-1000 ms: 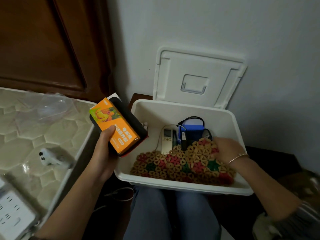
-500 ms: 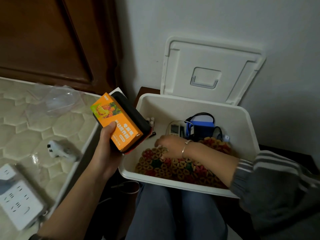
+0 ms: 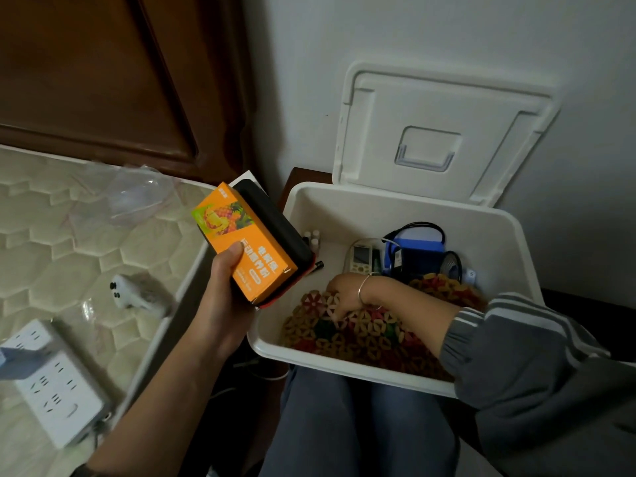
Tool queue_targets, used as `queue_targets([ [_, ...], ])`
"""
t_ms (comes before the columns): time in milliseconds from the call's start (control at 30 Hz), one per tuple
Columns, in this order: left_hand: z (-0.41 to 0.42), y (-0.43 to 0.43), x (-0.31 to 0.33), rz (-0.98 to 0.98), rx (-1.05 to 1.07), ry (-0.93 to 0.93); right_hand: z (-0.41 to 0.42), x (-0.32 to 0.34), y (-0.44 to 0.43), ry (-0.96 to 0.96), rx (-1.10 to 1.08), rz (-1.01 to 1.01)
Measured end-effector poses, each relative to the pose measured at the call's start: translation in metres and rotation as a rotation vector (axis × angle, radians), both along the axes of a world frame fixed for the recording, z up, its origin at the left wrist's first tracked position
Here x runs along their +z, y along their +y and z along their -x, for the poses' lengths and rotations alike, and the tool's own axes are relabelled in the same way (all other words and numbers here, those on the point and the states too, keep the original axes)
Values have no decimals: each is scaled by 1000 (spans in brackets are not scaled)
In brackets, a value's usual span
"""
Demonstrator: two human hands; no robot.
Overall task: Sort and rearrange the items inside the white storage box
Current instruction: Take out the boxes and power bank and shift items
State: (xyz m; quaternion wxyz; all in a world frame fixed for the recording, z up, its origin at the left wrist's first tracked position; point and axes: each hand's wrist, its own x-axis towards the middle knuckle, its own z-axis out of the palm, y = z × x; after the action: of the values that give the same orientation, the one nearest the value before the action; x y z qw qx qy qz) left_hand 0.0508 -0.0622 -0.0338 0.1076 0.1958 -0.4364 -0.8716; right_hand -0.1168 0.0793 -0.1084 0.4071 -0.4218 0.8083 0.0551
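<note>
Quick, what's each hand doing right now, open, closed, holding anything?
Left hand: holding the orange box and the black case behind it.
Right hand: on the woven mat in the white box; grip cannot be told.

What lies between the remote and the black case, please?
In the head view, small white bottles and a dark pen tip lie on the box floor between remote and case.

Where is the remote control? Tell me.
In the head view, the white remote control lies at the back of the white storage box, just left of the blue pack and beyond the right hand.
</note>
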Motion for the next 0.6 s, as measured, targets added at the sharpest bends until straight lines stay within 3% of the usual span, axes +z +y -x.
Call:
queue_targets([
  [233,0,2,2,20,-1,-3,5,63,57,-156,-358,559],
  [367,0,2,2,25,22,-20,8,104,128,-22,-601,837],
  [467,-1,3,2,30,14,-15,10,117,179,-59,-774,798],
  [600,-1,6,2,8,34,19,-5,105,208,105,-826,500],
])
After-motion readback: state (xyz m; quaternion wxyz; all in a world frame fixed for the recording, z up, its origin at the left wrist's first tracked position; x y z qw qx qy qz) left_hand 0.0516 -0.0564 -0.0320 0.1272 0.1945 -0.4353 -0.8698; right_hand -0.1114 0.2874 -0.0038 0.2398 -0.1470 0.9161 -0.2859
